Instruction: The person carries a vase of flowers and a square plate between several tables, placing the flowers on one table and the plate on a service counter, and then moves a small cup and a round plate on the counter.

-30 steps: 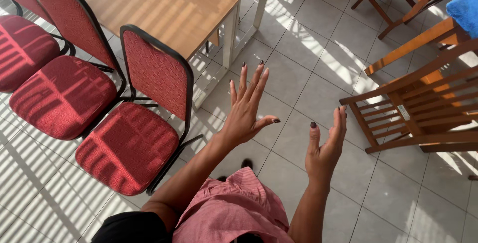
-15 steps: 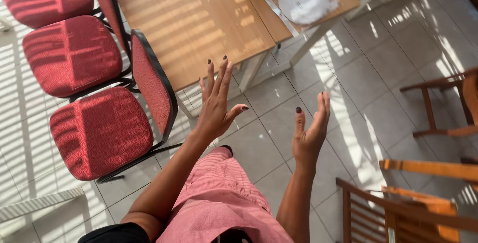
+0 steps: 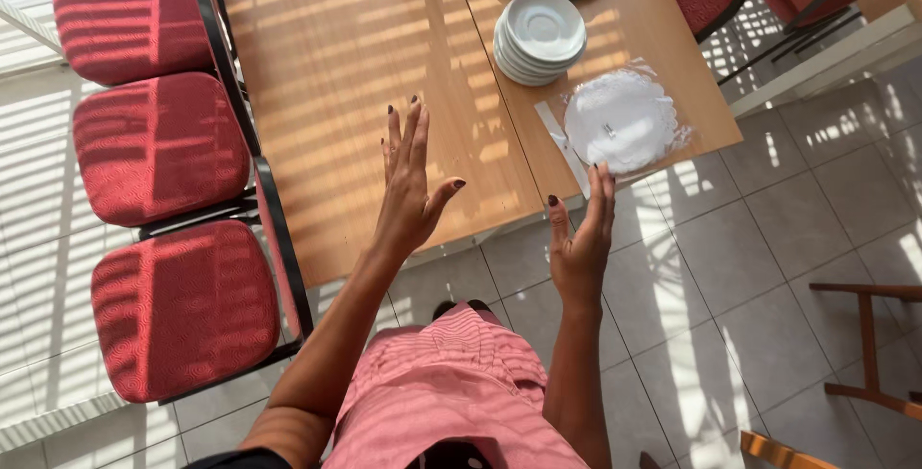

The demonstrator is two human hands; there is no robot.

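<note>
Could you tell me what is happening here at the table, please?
A person in a pink striped garment stands at a wooden table with both hands raised, open and empty. The left hand is over the table edge; the right hand has its fingertips near a clear packet of white paper doilies. Behind that sits a stack of white saucers. Three red padded chairs line the left side.
</note>
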